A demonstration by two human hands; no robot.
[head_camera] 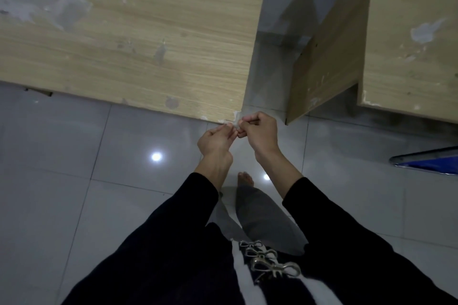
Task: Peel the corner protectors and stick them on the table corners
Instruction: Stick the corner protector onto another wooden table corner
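Observation:
A worn light-wood table (148, 44) fills the upper left; its near right corner (235, 116) shows whitish residue. Just below that corner my left hand (215, 142) and my right hand (260, 135) meet, fingertips pinched together on a small clear corner protector (237, 127). The piece is mostly hidden by my fingers, so its shape is hard to make out. Both hands hover just in front of the table edge.
A second wood table (409, 44) stands at the right, across a narrow gap with a side panel (322, 69). Glossy grey floor tiles (99, 180) lie below. A blue object (431, 159) pokes in at the right edge. My bare foot (245, 178) is on the floor.

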